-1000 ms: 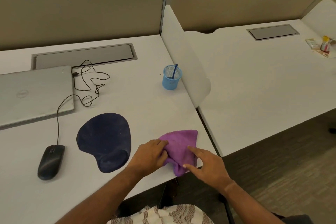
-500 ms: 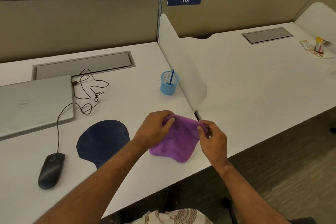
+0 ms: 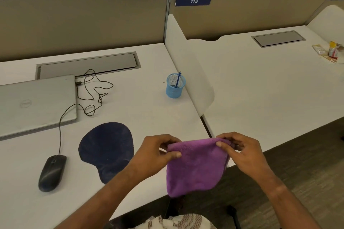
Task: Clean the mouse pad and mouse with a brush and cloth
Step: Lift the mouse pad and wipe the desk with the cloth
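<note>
A purple cloth hangs in the air above the desk's front edge. My left hand pinches its upper left corner and my right hand pinches its upper right corner. The dark blue mouse pad with a wrist rest lies on the white desk, left of my left hand. A black wired mouse sits left of the pad. A blue brush stands in a blue mesh cup at the back right of the desk.
A closed silver laptop lies at the left, with the mouse cable looped beside it. A white divider panel separates this desk from the neighbouring one. Snack wrappers lie far right. Floor shows at lower right.
Both hands have lifted the purple cloth off the desk and spread it between them; it now hangs from its top corners. The mouse, pad and cup have not moved.
</note>
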Tool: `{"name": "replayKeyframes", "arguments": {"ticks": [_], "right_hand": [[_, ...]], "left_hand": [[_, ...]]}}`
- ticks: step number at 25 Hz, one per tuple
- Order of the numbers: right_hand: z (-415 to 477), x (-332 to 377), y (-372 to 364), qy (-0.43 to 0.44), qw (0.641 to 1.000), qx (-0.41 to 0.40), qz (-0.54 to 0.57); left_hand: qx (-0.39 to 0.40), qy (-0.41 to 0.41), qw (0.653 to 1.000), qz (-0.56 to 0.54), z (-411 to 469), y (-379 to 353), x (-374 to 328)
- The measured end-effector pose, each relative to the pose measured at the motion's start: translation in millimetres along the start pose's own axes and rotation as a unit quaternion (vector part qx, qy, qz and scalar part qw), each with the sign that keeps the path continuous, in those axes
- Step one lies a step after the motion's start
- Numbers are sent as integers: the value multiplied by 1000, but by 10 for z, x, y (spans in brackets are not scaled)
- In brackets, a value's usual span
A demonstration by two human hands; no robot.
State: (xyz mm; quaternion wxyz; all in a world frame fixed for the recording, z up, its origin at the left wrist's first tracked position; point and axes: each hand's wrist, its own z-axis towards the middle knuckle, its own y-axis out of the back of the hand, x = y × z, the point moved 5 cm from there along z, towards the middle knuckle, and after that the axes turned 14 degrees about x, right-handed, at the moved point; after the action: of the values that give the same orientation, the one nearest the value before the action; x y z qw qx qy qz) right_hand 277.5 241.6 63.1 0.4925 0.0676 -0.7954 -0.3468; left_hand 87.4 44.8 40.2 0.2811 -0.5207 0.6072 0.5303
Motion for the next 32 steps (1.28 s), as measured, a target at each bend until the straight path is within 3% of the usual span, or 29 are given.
{"name": "replayKeyframes", "arguments": {"ticks": [7,13,16,20,22,25,28,32], "right_hand": [[1198,-531,-274,-13,985,135,-109],[1862,-571,-529,2,981,119,-151],[1796,-678,-636,4,980,79,-182],[1406,-742,-907,91,965,38,-243],[1152,-769,-1156,125,962,70,-233],[916,-961,-1452,100,956,107,-253],[846,-1079,-1529,68,951,103,-285],[767,-1140,-1503,60,944,97,-310]], "left_hand": [[-57,148,987,37,731,-69,781],[-117,237,964,-24,980,25,1224],[-151,231,961,13,950,-81,1239],[-240,118,955,128,693,-421,1021],[-190,78,953,221,625,-731,986],[-66,72,937,335,664,-1145,1117],[-22,115,930,348,720,-1244,1255],[14,101,936,337,714,-1326,1282]]}}
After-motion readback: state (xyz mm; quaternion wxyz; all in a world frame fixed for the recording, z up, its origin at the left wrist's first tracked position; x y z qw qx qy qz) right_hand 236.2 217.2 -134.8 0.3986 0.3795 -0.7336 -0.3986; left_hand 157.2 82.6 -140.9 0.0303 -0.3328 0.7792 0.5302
